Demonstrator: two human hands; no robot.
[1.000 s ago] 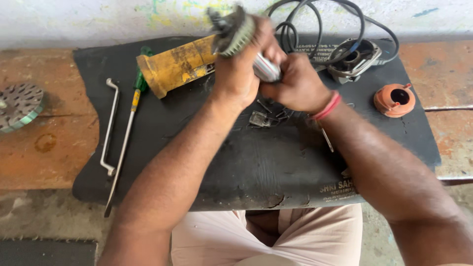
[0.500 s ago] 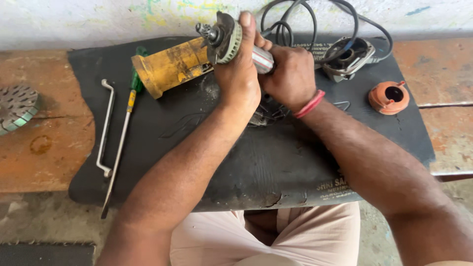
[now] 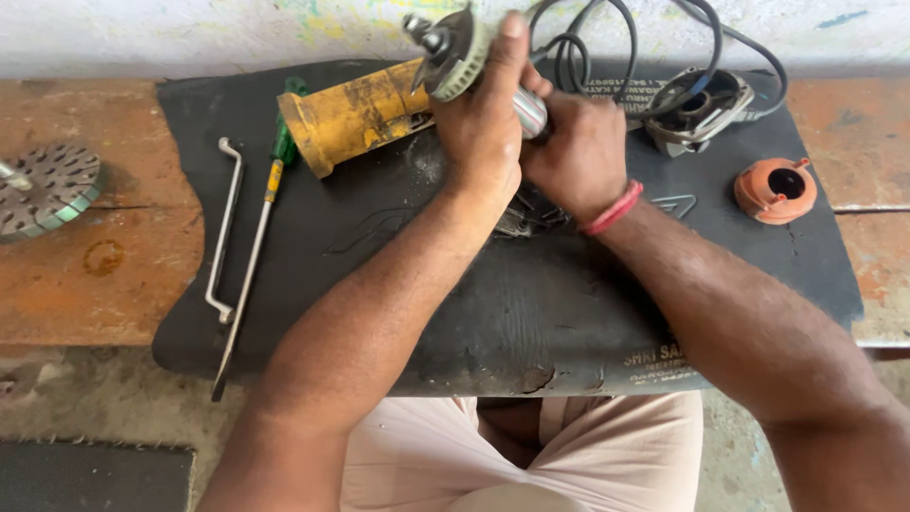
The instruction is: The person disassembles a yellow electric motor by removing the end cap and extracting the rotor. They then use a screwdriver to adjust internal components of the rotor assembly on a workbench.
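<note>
- The left hand (image 3: 483, 133) is wrapped around the finned metal gear head (image 3: 453, 52) of a motor armature, thumb pressed up along its side; this grip is clamped on the gear head.
- The right hand (image 3: 573, 152) is closed around the shiny steel armature shaft (image 3: 531, 112) just beside the left hand, knuckles toward the camera, a red wristband (image 3: 611, 209) at the wrist.
- The two hands touch, holding the part up above the far middle of the black rubber mat (image 3: 531, 313) that covers the desk (image 3: 66, 284).
- The yellow grinder housing (image 3: 355, 118) lies on the mat just left of the hands, its open end toward the left.
- Further left on the mat lie a green-and-yellow-handled screwdriver (image 3: 256, 251) and a bent steel rod (image 3: 223, 232), side by side.
- To the right of the hands sit a grey end casing (image 3: 701, 109) with a looped black cable (image 3: 607, 38), and an orange round cap (image 3: 775, 190) well apart near the mat's right edge.
- A toothed grinding disc (image 3: 47, 188) rests on the bare desk at far left.
- Small loose parts lie on the mat under the wrists, too hidden to tell apart.
</note>
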